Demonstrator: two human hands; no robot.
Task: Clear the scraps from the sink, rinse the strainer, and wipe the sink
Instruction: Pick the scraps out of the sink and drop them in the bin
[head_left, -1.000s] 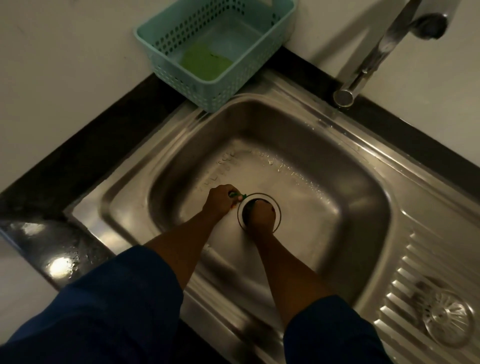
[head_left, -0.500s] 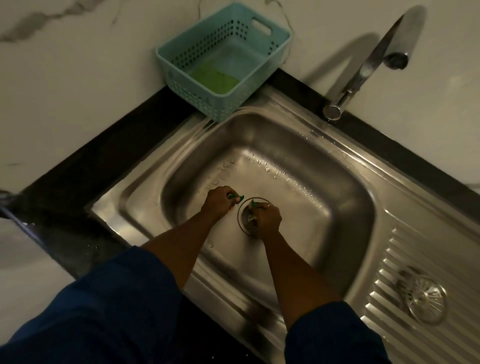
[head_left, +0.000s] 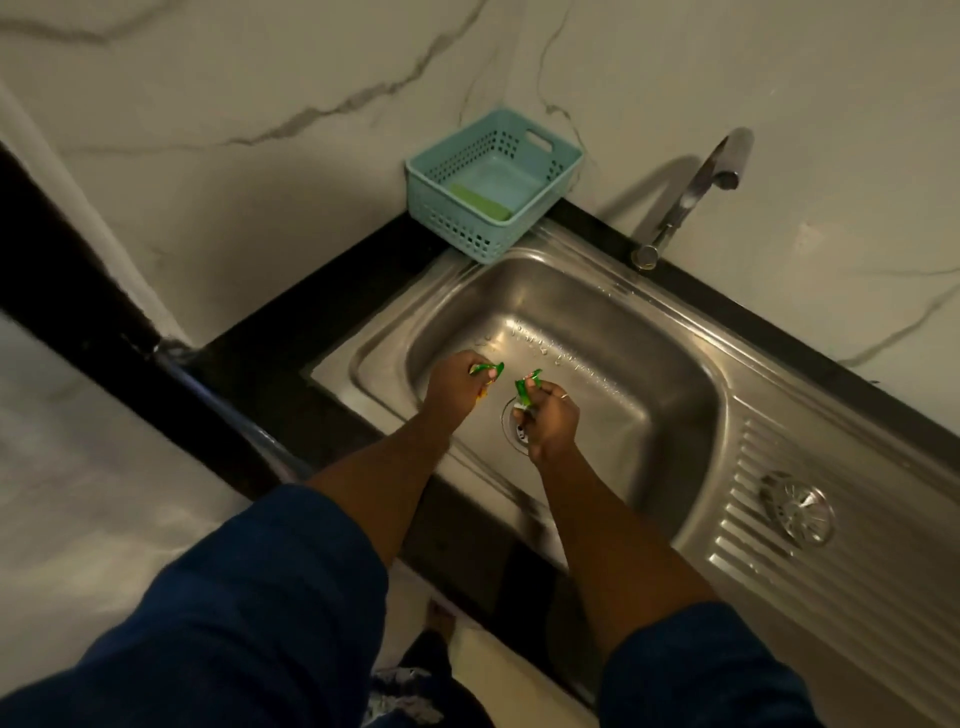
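Both hands are just above the drain (head_left: 511, 428) in the sink (head_left: 675, 358). The left hand (head_left: 451, 385) pinches a green scrap (head_left: 488, 370) at the drain's far-left side. The right hand (head_left: 551, 415) clamps green scraps (head_left: 525, 388) directly over it. They look light, limp and wet, probably slippery, so a firm fingertip pinch across the middle suits them. A second ago the right hand was down in the drain; now it is raised. The strainer (head_left: 797, 510) lies well right of the drain.

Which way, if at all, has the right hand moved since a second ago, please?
Yes: the right hand has lifted out of the drain, gripping green scraps.
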